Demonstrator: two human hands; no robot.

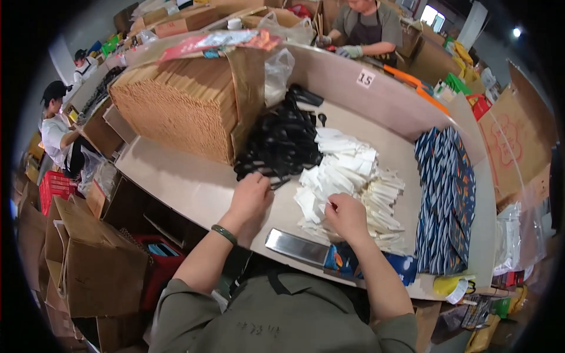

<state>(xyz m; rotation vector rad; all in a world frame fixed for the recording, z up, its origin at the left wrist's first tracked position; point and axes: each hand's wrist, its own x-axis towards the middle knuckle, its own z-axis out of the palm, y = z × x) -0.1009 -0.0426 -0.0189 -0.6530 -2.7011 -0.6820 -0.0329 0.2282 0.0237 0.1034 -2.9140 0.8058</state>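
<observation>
At the centre of the frame the left hand (252,197) rests on the edge of the black pile (281,144), fingers curled into its strands — whether it grips one, I cannot tell. Just right of it the right hand (347,216) pinches a white piece at the lower edge of the white heap (347,176). A metal bar (294,246) lies below both hands on the table (188,176). Blue patterned bags (444,194) stack at right; a tan bundle (182,103) sits upper left.
</observation>
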